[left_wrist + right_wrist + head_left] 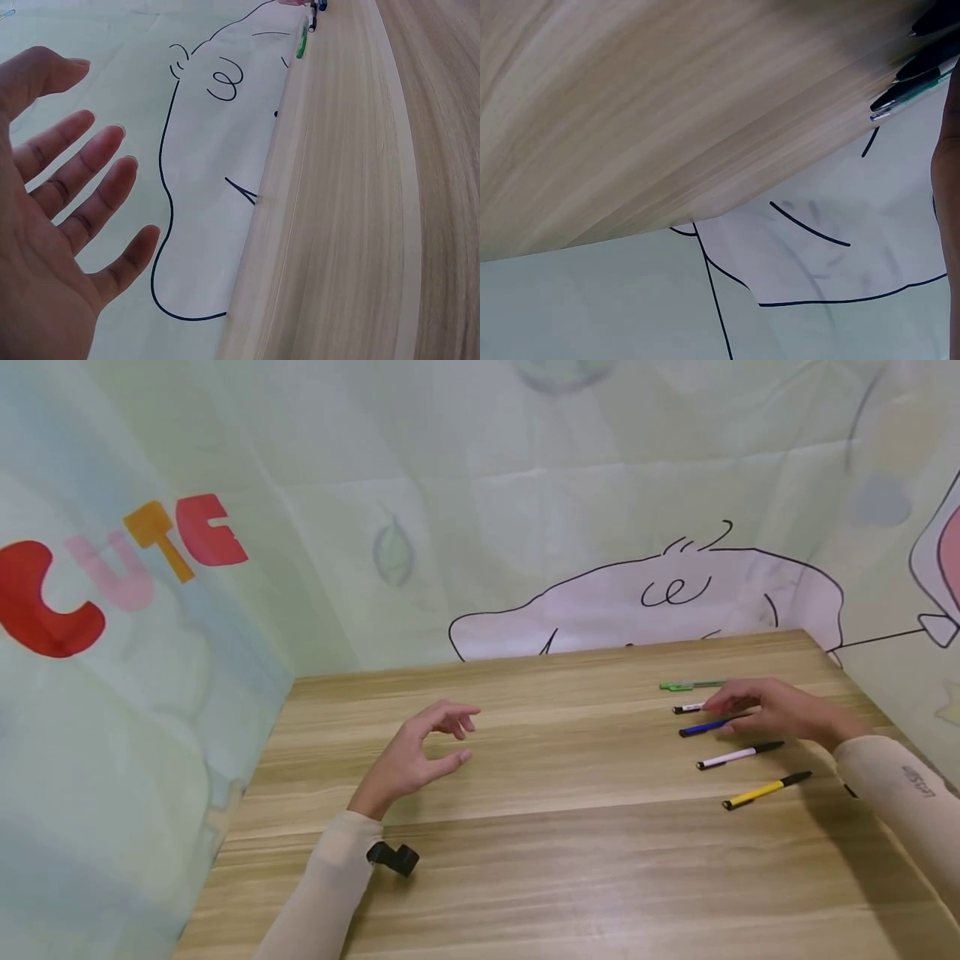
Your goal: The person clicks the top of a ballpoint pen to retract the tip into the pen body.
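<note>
Right hand is hanging over white pen and blue pen, thumb and fingertips apart; contact unclear. Green pen is lying just beyond, nearest wall cloth. Second white pen and yellow pen are lying on near side, slightly apart. Left hand is hovering over wood table, well apart from pens, fingers bending, thumb pointing right. Black device is sitting at left wrist. Beige sleeves are covering forearms. Wall cloth is showing "CUTE" lettering.
</note>
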`<state>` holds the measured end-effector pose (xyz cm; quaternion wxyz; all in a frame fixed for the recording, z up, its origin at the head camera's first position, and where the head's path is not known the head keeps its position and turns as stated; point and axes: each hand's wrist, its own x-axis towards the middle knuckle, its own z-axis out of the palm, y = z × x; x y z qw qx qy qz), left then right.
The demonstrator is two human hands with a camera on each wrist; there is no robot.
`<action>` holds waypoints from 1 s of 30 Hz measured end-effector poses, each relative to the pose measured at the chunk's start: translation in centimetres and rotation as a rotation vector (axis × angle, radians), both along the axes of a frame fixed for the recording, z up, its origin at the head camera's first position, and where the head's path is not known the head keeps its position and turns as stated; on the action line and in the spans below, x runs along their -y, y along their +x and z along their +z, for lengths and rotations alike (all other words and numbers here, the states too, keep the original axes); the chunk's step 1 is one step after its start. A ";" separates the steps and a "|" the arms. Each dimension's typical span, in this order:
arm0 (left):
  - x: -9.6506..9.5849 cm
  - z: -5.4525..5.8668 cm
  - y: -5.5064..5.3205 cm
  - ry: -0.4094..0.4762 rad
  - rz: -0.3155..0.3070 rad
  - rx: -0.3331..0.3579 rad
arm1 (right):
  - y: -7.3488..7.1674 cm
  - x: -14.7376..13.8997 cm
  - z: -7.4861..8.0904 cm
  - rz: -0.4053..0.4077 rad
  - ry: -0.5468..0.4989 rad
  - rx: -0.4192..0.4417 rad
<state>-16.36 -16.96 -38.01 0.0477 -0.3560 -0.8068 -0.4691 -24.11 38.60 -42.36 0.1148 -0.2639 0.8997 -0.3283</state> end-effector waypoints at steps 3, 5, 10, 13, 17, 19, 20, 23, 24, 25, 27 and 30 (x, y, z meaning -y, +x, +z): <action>-0.4 1.2 0.6 0.002 0.000 -0.004 | -0.1 -0.2 -0.3 0.018 -0.006 -0.024; -0.4 1.3 0.7 0.002 -0.002 -0.004 | -0.1 -0.4 -0.5 0.035 -0.005 -0.049; -0.2 0.2 0.2 0.001 -0.004 0.009 | -0.1 -0.6 -1.0 0.090 0.003 -0.145; 0.1 -1.1 -0.5 -0.006 0.000 0.010 | -0.1 -0.6 -1.2 0.122 0.006 -0.192; 0.4 -1.9 -1.1 -0.013 -0.007 0.004 | -0.3 -0.5 -1.4 0.153 0.011 -0.215; 0.5 -2.1 -1.2 -0.009 -0.016 0.002 | -0.4 -0.4 -1.4 0.158 0.019 -0.208; 0.6 -2.1 -1.2 -0.007 -0.018 0.002 | -0.4 -0.4 -1.4 0.156 0.024 -0.198; 0.7 -2.2 -1.2 -0.002 -0.020 -0.002 | -0.4 -0.2 -1.3 0.140 0.044 -0.150; 0.7 -2.2 -1.2 -0.001 -0.020 -0.003 | -0.4 -0.1 -1.2 0.133 0.053 -0.141; 0.7 -2.2 -1.2 0.001 -0.019 -0.003 | -0.4 -0.1 -1.2 0.128 0.063 -0.138; 0.7 -2.1 -1.2 -0.001 -0.017 -0.003 | -0.3 0.0 -1.0 0.118 0.085 -0.139; 0.7 -1.9 -1.1 -0.003 -0.016 0.005 | -0.2 0.1 -0.8 0.100 0.119 -0.179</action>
